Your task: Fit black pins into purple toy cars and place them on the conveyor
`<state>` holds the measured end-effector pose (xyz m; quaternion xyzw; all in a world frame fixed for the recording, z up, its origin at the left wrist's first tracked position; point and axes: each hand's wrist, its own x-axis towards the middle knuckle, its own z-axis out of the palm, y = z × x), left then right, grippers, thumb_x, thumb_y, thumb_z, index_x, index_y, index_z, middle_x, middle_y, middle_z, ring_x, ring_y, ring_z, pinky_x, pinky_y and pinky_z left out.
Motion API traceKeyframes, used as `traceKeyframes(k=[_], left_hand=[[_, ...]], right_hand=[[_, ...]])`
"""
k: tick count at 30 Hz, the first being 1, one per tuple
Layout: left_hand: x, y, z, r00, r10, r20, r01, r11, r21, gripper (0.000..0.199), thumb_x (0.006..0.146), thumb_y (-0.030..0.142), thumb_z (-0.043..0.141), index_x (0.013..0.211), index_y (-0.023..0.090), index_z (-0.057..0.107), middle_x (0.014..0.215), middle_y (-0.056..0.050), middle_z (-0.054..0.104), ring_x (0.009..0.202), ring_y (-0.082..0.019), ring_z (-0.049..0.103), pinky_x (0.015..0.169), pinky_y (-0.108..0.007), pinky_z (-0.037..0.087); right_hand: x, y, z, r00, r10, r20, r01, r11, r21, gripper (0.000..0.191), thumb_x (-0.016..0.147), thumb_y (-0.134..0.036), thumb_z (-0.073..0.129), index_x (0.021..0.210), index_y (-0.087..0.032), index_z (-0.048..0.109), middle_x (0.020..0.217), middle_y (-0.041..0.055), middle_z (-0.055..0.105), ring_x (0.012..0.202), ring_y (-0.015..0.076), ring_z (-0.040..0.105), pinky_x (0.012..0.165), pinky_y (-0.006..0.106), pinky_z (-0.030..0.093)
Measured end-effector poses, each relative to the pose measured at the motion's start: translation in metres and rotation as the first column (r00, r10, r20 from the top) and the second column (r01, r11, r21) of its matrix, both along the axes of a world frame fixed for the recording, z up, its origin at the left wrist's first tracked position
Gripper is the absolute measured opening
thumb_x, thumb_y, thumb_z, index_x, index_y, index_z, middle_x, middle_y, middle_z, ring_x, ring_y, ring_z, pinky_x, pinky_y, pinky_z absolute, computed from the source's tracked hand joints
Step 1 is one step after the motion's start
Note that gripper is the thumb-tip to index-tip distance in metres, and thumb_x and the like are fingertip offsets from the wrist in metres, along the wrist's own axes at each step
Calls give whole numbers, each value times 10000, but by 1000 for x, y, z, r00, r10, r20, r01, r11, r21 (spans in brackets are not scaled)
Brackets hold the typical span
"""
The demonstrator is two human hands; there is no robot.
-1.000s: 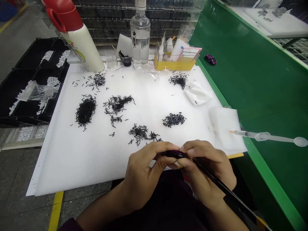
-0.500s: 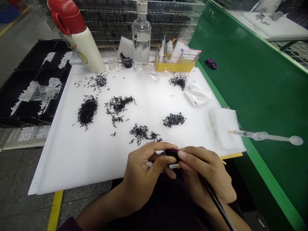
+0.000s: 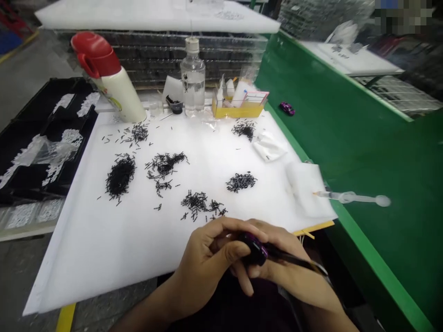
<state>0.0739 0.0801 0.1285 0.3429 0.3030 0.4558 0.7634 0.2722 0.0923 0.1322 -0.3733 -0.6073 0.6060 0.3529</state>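
The left hand [image 3: 207,263] clenches a glossy purple toy car [image 3: 255,249] at lower centre, while the right hand [image 3: 289,279] grips a slim black tool [image 3: 297,262] whose long axis runs rightward from the car

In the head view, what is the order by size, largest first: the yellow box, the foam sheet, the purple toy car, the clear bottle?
1. Foam sheet
2. Clear bottle and yellow box: they look alike, so unranked
3. Purple toy car

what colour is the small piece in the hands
The small piece is dark glossy purple, best seen in the head view.
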Motion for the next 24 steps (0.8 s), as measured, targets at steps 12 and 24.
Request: traceKeyframes(k=[12, 24], left_hand=[[-29, 3, -21, 687, 705, -177, -662, 707, 249, 186, 914, 219, 897, 781, 246, 771, 956, 37, 868, 345, -17, 532, 365, -139, 498], [-38, 6, -39, 500, 841, -207, -776, 541, 325, 305, 915, 224, 886, 1168, 350, 771, 1384, 16, 795, 1150, -216, 810, 797, -250, 711]], right_hand=[[249, -28, -4, -298, -531, 793, 776, 349, 525, 503, 589, -740, 926, 556, -338, 625, 519, 44, 496, 362, 196, 360, 466, 466, 373], [100, 219, 42, 188, -668, 721, 460, 708, 536, 354, 1083, -494, 655, 1230, -178, 721, 1232, 78, 750, 1117, 247, 729, 1015, 468, 606]])
